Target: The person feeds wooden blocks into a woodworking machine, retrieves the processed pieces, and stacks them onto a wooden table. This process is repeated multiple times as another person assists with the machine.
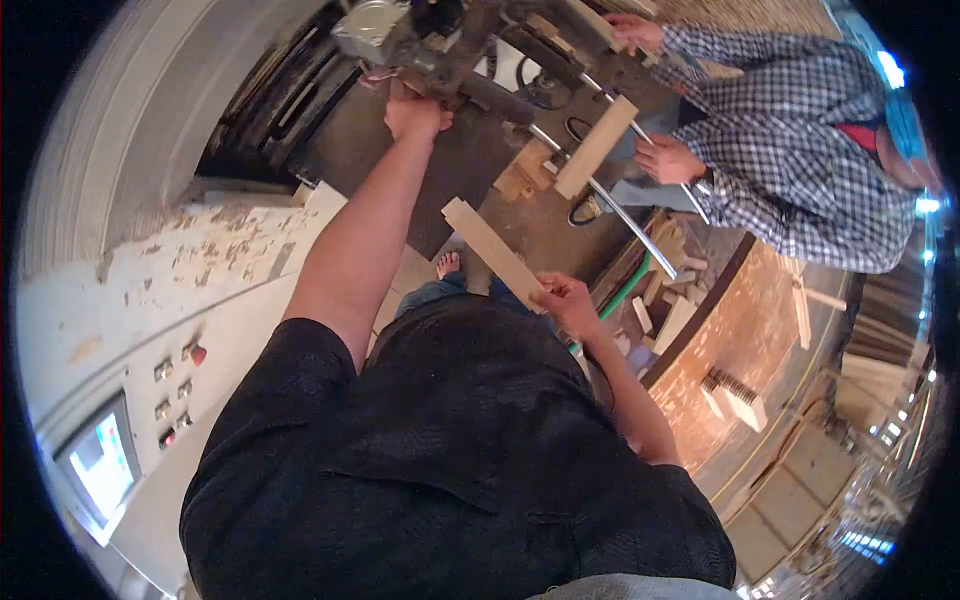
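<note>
My right hand (pixel 566 303) grips the near end of a flat, pale wooden board (pixel 492 252), which points up and left in front of my body. My left hand (pixel 417 116) reaches far forward to the machine (pixel 432 45); its fingers are curled at the machine's edge, and what they hold, if anything, is hidden. Another wooden board (pixel 597 148) lies across two metal rods (pixel 630 228) to the right of the machine, near a co-worker's hand.
A co-worker in a checked shirt (pixel 800 150) stands at the right. A control panel with a screen (pixel 100 465) and buttons is at the left. Wood offcuts (pixel 680 315) and a worn table (pixel 740 335) lie at the right.
</note>
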The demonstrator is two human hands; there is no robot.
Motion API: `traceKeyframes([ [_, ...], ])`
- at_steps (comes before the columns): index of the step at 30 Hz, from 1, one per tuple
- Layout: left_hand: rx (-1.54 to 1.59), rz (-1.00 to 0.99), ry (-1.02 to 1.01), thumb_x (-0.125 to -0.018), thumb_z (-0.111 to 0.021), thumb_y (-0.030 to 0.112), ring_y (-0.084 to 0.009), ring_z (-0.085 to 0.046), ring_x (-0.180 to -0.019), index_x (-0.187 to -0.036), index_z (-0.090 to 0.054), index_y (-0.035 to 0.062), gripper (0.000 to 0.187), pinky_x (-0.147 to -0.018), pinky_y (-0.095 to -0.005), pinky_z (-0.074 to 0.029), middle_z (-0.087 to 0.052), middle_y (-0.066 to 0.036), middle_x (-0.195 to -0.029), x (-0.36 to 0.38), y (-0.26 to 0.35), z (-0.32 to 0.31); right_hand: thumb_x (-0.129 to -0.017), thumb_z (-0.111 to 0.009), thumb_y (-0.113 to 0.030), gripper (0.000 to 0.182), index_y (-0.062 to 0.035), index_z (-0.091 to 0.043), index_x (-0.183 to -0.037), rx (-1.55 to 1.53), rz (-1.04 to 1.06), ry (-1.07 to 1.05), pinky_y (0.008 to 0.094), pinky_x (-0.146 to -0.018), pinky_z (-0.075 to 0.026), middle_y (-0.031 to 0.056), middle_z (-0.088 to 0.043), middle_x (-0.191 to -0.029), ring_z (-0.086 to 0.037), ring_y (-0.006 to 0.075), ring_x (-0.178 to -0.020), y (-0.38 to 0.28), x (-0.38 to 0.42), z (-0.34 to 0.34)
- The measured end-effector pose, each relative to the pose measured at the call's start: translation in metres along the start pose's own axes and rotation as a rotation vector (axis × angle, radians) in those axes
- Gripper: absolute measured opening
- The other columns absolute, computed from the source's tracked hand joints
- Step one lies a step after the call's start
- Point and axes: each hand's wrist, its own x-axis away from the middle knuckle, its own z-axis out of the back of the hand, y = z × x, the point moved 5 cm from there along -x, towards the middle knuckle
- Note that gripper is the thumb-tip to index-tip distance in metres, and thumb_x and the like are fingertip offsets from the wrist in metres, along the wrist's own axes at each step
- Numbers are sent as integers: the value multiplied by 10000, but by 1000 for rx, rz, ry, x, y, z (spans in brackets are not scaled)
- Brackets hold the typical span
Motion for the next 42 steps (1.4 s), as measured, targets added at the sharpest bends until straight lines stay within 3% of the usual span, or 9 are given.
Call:
traceKeyframes([
  [17,-367,-102,-18,-858,-708,126,-192,-615,-462,-948,-625,36,153,-390,-339,-508,-650,-99,-637,12,-9,-11,-849,-733,-64,295,-29,-644,-1128,-318,27,-38,230,-759,-442,-42,-621,-890,-560,72,-800,-23,-5,13],
  [26,-828,-217,-96,-861,-694,419,-280,-675,-584,-1062,-672,38,431,-609,-379,-566,-700,-154,-763,-2,-12,-3,-846,-698,-31,293,-30,-624,-1130,-408,40,2,244,-814,-464,-6,-650,-948,-585,77,-872,-26,4,10],
  [28,-1052,-1058,225,-864,-661,504,-318,-698,-774,-1176,-645,30,567,-789,-403,-548,-707,-201,-971,-27,-34,4,-846,-698,-34,298,-33,-621,-1134,-442,29,54,254,-827,-472,3,-654,-964,-590,82,-890,-22,12,10],
  [29,-988,-530,-92,-862,-656,522,-316,-680,-952,-1263,-610,32,634,-861,-414,-520,-677,-203,-1129,-15,-18,9,-845,-698,-37,303,-37,-619,-1138,-458,21,84,263,-839,-480,12,-658,-981,-595,87,-907,-19,18,12],
  [31,-1091,-626,-272,-877,-667,456,-323,-633,-1072,-1307,-583,29,612,-924,-399,-484,-655,-202,-1194,-25,-32,15,-843,-699,-35,313,-46,-617,-1145,-410,81,126,267,-857,-484,20,-657,-988,-603,99,-922,-16,30,20],
  [32,-715,-250,-437,-874,-693,365,-332,-597,-1139,-1335,-545,3,605,-966,-410,-462,-609,-203,-1279,41,14,2,-846,-695,-29,299,-49,-614,-1133,-432,129,142,265,-850,-485,19,-655,-983,-603,99,-922,-15,38,29],
  [35,-1156,-1058,-227,-923,-633,364,-289,-664,-1007,-1370,-533,24,570,-830,-390,-525,-653,-207,-1181,19,-25,14,-853,-683,-10,272,-56,-600,-1107,-561,234,289,268,-838,-494,20,-652,-973,-611,107,-921,-20,80,65],
  [37,-1060,-717,-360,-908,-654,344,-317,-644,-983,-1302,-601,35,504,-854,-413,-499,-652,-223,-1091,88,-13,4,-856,-674,3,260,-60,-589,-1094,-666,320,359,273,-832,-501,22,-650,-969,-617,114,-919,-23,116,91],
  [42,-1248,-1255,-665,-858,-707,287,-387,-542,-1079,-1150,-674,90,353,-886,-510,-430,-579,-188,-1177,173,-52,1,-850,-614,92,281,-78,-561,-1068,-1039,862,792,371,-801,-559,92,-680,-1027,-671,240,-931,5,234,168],
])
